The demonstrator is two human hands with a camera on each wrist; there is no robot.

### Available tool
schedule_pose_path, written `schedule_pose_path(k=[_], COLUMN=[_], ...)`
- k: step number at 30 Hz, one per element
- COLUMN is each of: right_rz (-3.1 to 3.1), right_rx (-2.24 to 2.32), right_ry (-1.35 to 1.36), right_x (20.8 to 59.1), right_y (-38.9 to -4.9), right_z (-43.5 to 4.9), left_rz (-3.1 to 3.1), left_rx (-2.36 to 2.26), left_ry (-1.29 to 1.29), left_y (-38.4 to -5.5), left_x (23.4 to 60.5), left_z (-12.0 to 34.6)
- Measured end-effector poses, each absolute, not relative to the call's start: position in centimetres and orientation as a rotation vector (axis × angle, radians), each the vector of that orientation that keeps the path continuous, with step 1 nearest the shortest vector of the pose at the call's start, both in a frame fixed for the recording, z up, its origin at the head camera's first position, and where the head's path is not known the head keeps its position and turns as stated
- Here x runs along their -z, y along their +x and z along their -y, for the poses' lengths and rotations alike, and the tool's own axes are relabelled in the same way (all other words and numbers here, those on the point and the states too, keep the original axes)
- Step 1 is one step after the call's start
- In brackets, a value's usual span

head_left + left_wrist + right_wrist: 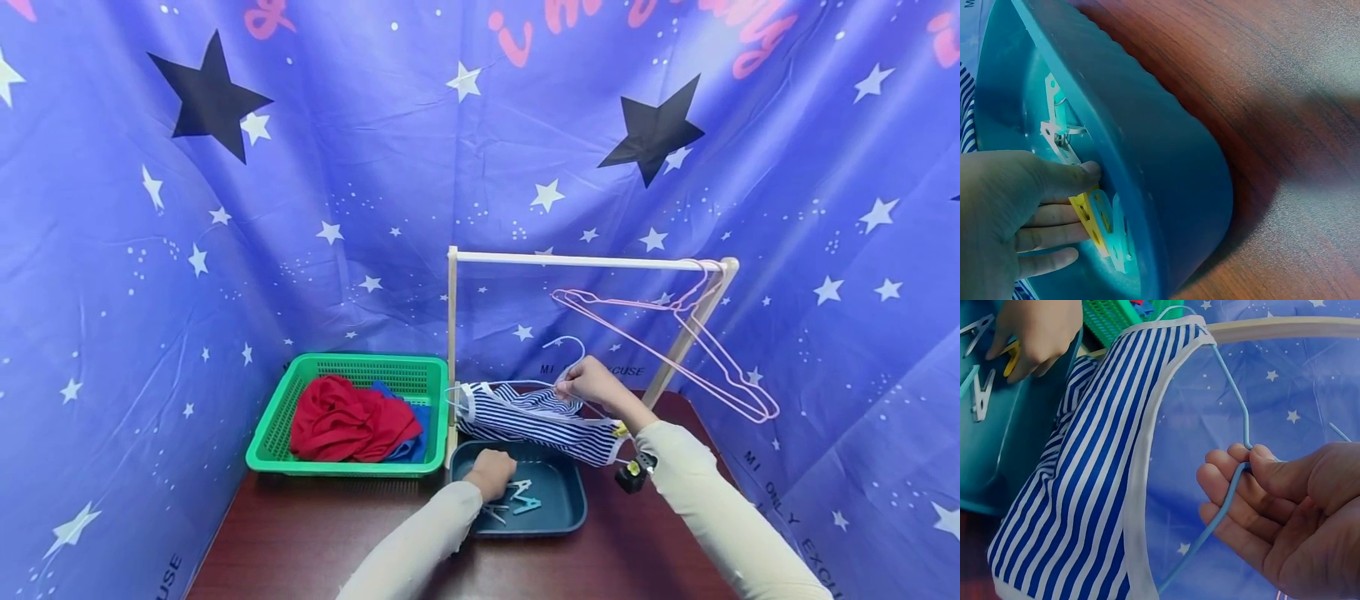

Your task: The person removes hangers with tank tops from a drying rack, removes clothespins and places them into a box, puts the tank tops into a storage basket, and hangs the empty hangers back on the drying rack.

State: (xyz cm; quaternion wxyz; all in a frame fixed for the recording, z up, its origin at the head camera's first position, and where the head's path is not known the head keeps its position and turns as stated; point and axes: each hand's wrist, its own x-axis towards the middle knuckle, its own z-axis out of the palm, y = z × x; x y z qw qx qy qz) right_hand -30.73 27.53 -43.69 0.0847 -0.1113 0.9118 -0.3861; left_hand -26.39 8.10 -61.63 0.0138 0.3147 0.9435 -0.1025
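Note:
In the head view my left hand (492,471) reaches down into a dark blue-green tray (567,492). Its thumb and fingers pinch a yellow clothespin (1085,215), seen in the left wrist view. Other clothespins, white (982,397) and light blue (528,506), lie on the tray's floor. My right hand (597,385) pinches a light blue wire hanger (1235,394) at the neck below its hook. On that hanger is a navy-and-white striped sleeveless top (525,423), held slanting just behind the tray. A yellow clip (621,429) sits at the top's right shoulder.
To the left, a green basket (258,446) contains a red cloth (348,421) and a blue cloth (416,442). Behind the striped top stands a rack with a white rail (577,261); pink hangers (637,333) hang at its right end. A star-printed curtain (405,167) surrounds the wooden table (300,542).

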Motion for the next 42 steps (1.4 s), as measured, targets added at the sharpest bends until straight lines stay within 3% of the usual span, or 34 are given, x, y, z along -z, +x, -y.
schedule_pose_path(k=[11, 27, 42], right_rz=[-2.498, -2.357, -2.076], right_rx=[1.425, 1.52, 1.646], right_ry=[-0.028, 0.042, 0.013], right_x=[44.3, 43.5, 44.3], right_y=[-29.9, -28.6, -29.0], right_z=[-28.7, -29.5, -28.3], left_rz=[-2.943, -2.926, -3.163], left_rx=[0.243, 0.044, -0.383], left_ry=[0.965, 0.92, 1.408], left_y=[-26.3, -25.8, -25.3], left_x=[61.8, 60.7, 55.3], left_z=[-7.8, -6.7, -3.8])
